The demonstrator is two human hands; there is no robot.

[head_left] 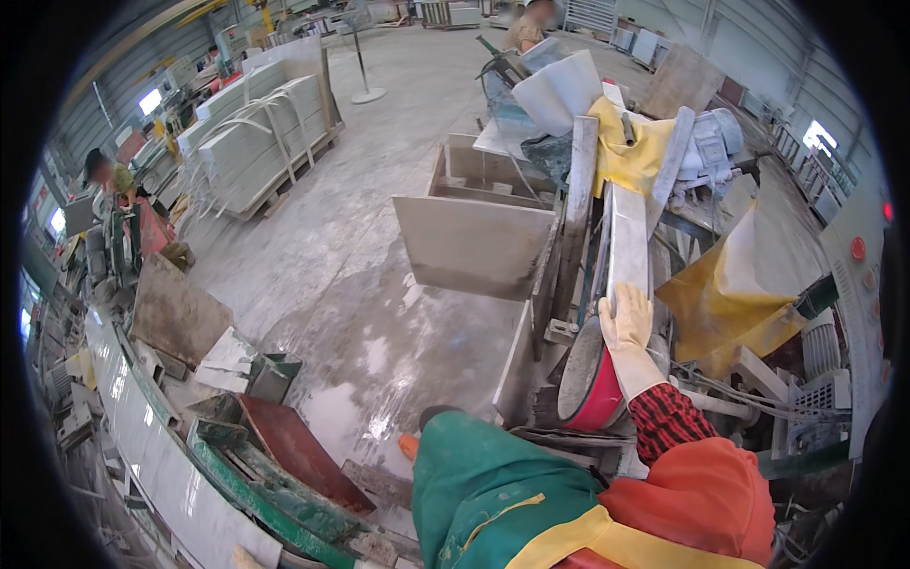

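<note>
Resting the right hand (627,327), loosely open and seemingly gripping nothing, on the white beam (628,237) by the red wheel (599,394), probably for support, with the left hand (245,558) too hidden to tell.

Lit evenly in cool, soft light, brightest at a right-hand window (820,138), glaring off the wet floor (382,422) and a glossy surface (178,474); mostly sharp, bent strongly toward the black circular border

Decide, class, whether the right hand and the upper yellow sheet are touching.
Apart. The head view shows a stretch of pale beam between the gloved right hand and the upper yellow sheet.
</note>
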